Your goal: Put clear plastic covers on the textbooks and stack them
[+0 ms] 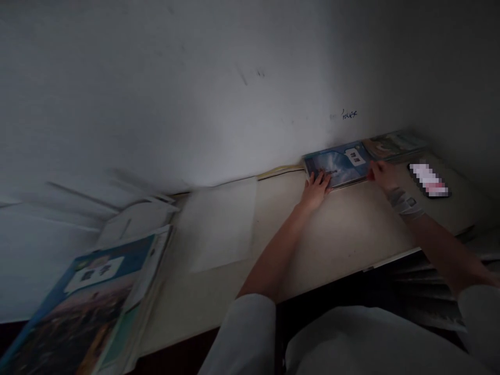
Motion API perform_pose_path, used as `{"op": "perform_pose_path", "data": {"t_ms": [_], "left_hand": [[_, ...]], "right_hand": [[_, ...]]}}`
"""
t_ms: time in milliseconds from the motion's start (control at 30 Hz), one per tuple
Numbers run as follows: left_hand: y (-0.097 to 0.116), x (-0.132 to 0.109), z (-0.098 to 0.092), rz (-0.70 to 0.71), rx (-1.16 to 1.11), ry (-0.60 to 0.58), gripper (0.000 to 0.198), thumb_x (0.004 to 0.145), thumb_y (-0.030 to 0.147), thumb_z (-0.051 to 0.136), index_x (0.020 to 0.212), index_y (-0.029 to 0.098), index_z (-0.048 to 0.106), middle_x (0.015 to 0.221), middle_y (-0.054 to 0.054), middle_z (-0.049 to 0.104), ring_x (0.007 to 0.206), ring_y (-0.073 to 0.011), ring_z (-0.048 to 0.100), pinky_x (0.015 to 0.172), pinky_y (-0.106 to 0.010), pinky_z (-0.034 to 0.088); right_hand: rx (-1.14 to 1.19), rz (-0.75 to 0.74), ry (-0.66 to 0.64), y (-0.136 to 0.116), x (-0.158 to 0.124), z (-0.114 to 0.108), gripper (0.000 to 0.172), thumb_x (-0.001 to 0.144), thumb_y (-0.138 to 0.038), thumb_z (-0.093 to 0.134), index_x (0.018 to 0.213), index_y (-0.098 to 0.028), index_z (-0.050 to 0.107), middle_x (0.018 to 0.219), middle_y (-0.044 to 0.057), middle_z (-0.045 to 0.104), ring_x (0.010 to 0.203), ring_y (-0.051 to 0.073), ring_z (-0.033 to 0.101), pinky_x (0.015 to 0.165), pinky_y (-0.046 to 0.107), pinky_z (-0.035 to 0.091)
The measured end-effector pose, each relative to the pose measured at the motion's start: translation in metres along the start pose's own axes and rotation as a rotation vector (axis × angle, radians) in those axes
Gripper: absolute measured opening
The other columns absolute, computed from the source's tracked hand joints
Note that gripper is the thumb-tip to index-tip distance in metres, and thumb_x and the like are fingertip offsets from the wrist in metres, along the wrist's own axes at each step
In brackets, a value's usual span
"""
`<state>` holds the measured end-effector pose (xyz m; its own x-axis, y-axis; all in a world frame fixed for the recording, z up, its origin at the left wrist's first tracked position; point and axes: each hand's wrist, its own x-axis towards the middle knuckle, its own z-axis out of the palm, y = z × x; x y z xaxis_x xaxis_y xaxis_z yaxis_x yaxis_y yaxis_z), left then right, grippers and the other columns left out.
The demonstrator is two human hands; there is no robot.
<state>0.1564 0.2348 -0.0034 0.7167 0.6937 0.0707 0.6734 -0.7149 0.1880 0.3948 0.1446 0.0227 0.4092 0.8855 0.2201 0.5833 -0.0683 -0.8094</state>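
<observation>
A blue textbook [336, 159] with a white title label lies against the wall at the back of the desk. My left hand [314, 190] rests on its near left part, fingers spread over the cover. At the near right corner of the same book is my right hand [383, 175], its fingers curled closed. What these fingers hold, if anything, is hidden. Beyond that hand lies another book [396, 144] with a greenish, blurred cover, right beside the blue one. A phone [429, 179] with a blurred-out screen lies to the right of my right hand.
A thin white sheet [224, 224] lies on the pale desk top [332, 237] left of my arms. At the far left is a stack of books and papers, topped by a blue book [97, 302] with a city picture. A marked wall [250, 104] rises behind the desk.
</observation>
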Motion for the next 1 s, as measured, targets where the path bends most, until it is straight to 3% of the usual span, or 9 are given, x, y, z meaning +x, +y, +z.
{"op": "perform_pose_path", "data": {"t_ms": [100, 167, 233, 367, 467, 667, 900, 1000], "left_hand": [[0.003, 0.0, -0.006, 0.004, 0.035, -0.004, 0.058, 0.095, 0.051, 0.033, 0.146, 0.024, 0.035, 0.155, -0.013, 0.029, 0.141, -0.0426, 0.021, 0.106, -0.066, 0.024], [0.009, 0.005, -0.013, -0.021, 0.073, -0.005, 0.06, 0.094, 0.058, 0.026, 0.144, 0.027, 0.039, 0.152, -0.011, 0.034, 0.139, -0.042, 0.026, 0.106, -0.07, 0.019], [0.017, 0.013, -0.019, -0.071, 0.107, 0.019, 0.062, 0.094, 0.06, 0.019, 0.142, 0.028, 0.042, 0.15, -0.009, 0.038, 0.139, -0.0399, 0.027, 0.108, -0.069, 0.017], [0.023, 0.028, -0.019, -0.177, 0.114, -0.003, 0.064, 0.094, 0.058, 0.014, 0.146, 0.028, 0.035, 0.155, -0.008, 0.03, 0.144, -0.0373, 0.018, 0.11, -0.066, 0.017], [0.017, 0.028, -0.012, -0.219, 0.041, -0.076, 0.062, 0.094, 0.057, 0.016, 0.148, 0.03, 0.029, 0.158, -0.004, 0.022, 0.145, -0.0366, 0.015, 0.109, -0.066, 0.02], [0.01, 0.024, -0.001, -0.219, 0.019, -0.028, 0.06, 0.095, 0.056, 0.02, 0.149, 0.03, 0.028, 0.158, -0.003, 0.022, 0.145, -0.0345, 0.015, 0.111, -0.061, 0.023], [0.012, 0.026, 0.004, -0.219, -0.055, 0.039, 0.059, 0.094, 0.054, 0.028, 0.146, 0.027, 0.034, 0.156, -0.005, 0.027, 0.145, -0.0347, 0.016, 0.111, -0.061, 0.022], [0.009, 0.026, 0.006, -0.227, -0.176, 0.099, 0.059, 0.092, 0.052, 0.039, 0.142, 0.022, 0.041, 0.154, -0.01, 0.031, 0.144, -0.0349, 0.017, 0.113, -0.061, 0.017]], "right_hand": [[-0.24, -0.185, 0.071, -0.017, 0.027, -0.003, 0.037, 0.094, -0.045, 0.042, 0.105, -0.017, 0.063, 0.111, 0.016, 0.068, 0.108, 0.026, 0.059, 0.094, 0.039, 0.045], [-0.37, -0.292, 0.011, -0.03, 0.043, 0.01, 0.042, 0.092, -0.042, 0.047, 0.123, -0.015, 0.057, 0.137, 0.017, 0.053, 0.129, 0.029, 0.044, 0.107, 0.044, 0.034], [-0.562, -0.357, -0.091, -0.037, 0.054, 0.029, 0.051, 0.094, -0.043, 0.044, 0.134, -0.012, 0.049, 0.149, 0.018, 0.038, 0.138, 0.032, 0.032, 0.112, 0.052, 0.024], [-0.798, -0.324, -0.27, -0.025, 0.058, 0.056, 0.058, 0.097, -0.049, 0.034, 0.141, -0.013, 0.042, 0.151, 0.021, 0.033, 0.14, 0.036, 0.028, 0.11, 0.061, 0.021], [-0.803, -0.268, -0.316, 0.001, 0.057, 0.052, 0.058, 0.097, -0.052, 0.031, 0.141, -0.016, 0.043, 0.152, 0.017, 0.034, 0.139, 0.035, 0.03, 0.109, 0.06, 0.024], [-0.83, -0.308, -0.29, 0.038, 0.062, 0.029, 0.061, 0.096, -0.053, 0.027, 0.144, -0.019, 0.038, 0.154, 0.013, 0.032, 0.139, 0.033, 0.03, 0.11, 0.055, 0.026], [-0.859, -0.307, -0.289, 0.042, 0.065, 0.033, 0.063, 0.095, -0.054, 0.023, 0.145, -0.019, 0.039, 0.153, 0.013, 0.033, 0.138, 0.033, 0.033, 0.11, 0.054, 0.028], [-0.855, -0.31, -0.274, 0.039, 0.062, 0.032, 0.062, 0.095, -0.053, 0.025, 0.143, -0.018, 0.041, 0.152, 0.013, 0.035, 0.137, 0.033, 0.034, 0.109, 0.053, 0.029]]}}
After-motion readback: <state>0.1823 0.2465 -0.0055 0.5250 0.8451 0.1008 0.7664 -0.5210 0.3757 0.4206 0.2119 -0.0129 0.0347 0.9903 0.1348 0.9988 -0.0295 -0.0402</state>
